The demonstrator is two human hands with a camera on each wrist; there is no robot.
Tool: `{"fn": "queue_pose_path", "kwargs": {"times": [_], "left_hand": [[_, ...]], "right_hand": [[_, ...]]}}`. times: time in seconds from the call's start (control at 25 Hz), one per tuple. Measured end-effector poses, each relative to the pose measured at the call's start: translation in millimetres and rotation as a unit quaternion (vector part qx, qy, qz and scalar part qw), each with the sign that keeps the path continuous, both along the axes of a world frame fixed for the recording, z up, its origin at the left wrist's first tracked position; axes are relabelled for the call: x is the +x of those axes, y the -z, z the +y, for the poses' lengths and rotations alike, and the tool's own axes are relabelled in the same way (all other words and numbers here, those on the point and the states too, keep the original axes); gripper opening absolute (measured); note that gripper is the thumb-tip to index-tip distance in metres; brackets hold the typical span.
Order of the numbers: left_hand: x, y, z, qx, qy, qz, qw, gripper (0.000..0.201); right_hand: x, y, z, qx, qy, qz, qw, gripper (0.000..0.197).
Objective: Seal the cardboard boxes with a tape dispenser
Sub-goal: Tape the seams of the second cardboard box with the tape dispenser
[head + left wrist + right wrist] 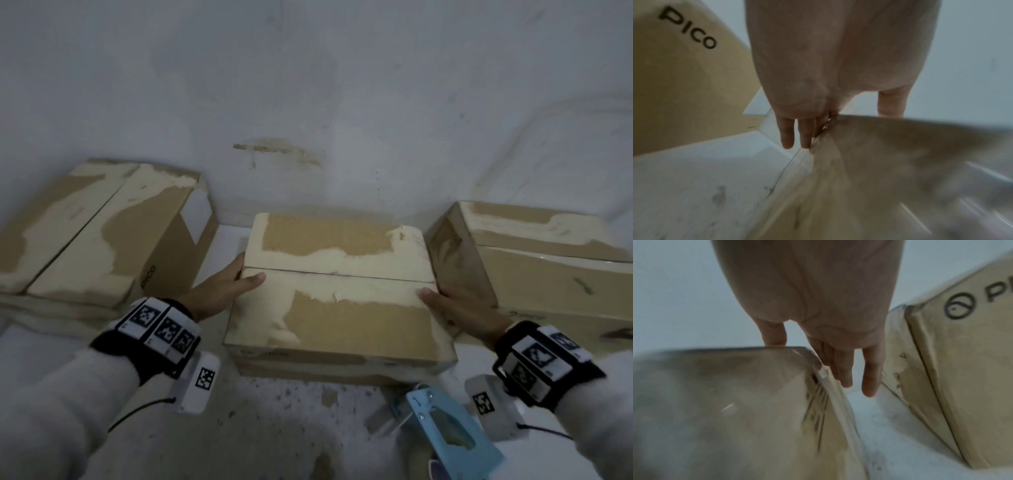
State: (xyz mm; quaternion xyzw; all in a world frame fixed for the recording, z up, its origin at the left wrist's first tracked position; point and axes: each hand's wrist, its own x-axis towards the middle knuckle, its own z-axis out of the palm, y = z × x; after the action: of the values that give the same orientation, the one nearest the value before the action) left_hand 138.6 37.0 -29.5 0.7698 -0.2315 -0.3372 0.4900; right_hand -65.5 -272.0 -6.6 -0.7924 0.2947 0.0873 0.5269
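The middle cardboard box (pixel 342 308) stands on the white surface, its two top flaps meeting along a seam with no tape on it. My left hand (pixel 239 277) presses its left side, thumb laid on the top. My right hand (pixel 442 301) presses the right side the same way. In the left wrist view the left hand's fingers (pixel 797 134) run straight down the middle box's (pixel 890 162) wall. The right wrist view shows my right hand's fingers (pixel 846 369) straight between the middle box (pixel 735 402) and its neighbour. A blue tape dispenser (pixel 448 431) lies in front of the box, in neither hand.
A larger cardboard box (pixel 96 233) stands at the left and another (pixel 548 270) at the right, both with scuffed tops and close to the middle box. A grey wall (pixel 308 102) rises right behind them. The speckled white surface (pixel 274 428) stretches toward me.
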Motion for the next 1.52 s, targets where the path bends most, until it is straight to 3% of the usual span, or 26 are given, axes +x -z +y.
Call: {"fn": "queue_pose_path", "kwargs": {"times": [0.12, 0.24, 0.4, 0.6, 0.64, 0.72, 0.76, 0.88, 1.0, 1.16, 1.24, 1.28, 1.4, 1.52], "left_hand": [[-19, 7, -5, -0.078, -0.084, 0.063, 0.991, 0.054], [-21, 17, -16, -0.139, -0.167, 0.076, 0.973, 0.048], [5, 26, -28, -0.146, -0.177, 0.102, 0.968, 0.053], [30, 21, -48, -0.125, -0.197, 0.097, 0.968, 0.047], [34, 23, -48, -0.104, -0.201, 0.077, 0.971, 0.051], [37, 27, -46, -0.027, -0.225, 0.019, 0.974, 0.07], [35, 26, -44, 0.0, -0.248, -0.009, 0.969, 0.077], [14, 25, -37, -0.066, -0.296, -0.08, 0.95, 0.058], [-19, 32, -20, -0.144, -0.245, -0.049, 0.957, 0.043], [-30, 43, -14, -0.172, -0.248, -0.012, 0.953, 0.055], [-30, 38, -17, -0.182, -0.261, -0.018, 0.948, 0.054], [-33, 36, -18, -0.179, -0.261, -0.029, 0.948, 0.053], [-44, 46, -6, -0.17, -0.254, -0.072, 0.95, 0.053], [-47, 57, 12, -0.19, -0.241, -0.055, 0.95, 0.075]], "right_hand": [[-17, 19, 15, 0.069, 0.048, -0.069, 0.994, 0.047], [-11, 41, 20, 0.089, 0.14, -0.127, 0.978, 0.053], [14, 42, 18, 0.099, 0.189, -0.143, 0.966, 0.023], [43, 35, 11, 0.047, 0.221, -0.148, 0.963, 0.014], [45, 39, 7, 0.031, 0.21, -0.133, 0.968, 0.021], [46, 42, 1, 0.014, 0.189, -0.126, 0.974, 0.06], [45, 42, 1, 0.025, 0.197, -0.133, 0.971, 0.07], [28, 35, 12, 0.003, 0.24, -0.148, 0.959, 0.047], [6, 45, 25, 0.022, 0.203, -0.194, 0.959, 0.04], [-2, 60, 31, 0.13, 0.185, -0.206, 0.952, 0.074], [0, 60, 28, 0.149, 0.172, -0.217, 0.949, 0.081], [-1, 59, 24, 0.156, 0.159, -0.21, 0.952, 0.078], [-12, 53, 27, 0.113, 0.118, -0.193, 0.968, 0.044], [-23, 54, 32, 0.015, 0.164, -0.213, 0.963, 0.039]]}}
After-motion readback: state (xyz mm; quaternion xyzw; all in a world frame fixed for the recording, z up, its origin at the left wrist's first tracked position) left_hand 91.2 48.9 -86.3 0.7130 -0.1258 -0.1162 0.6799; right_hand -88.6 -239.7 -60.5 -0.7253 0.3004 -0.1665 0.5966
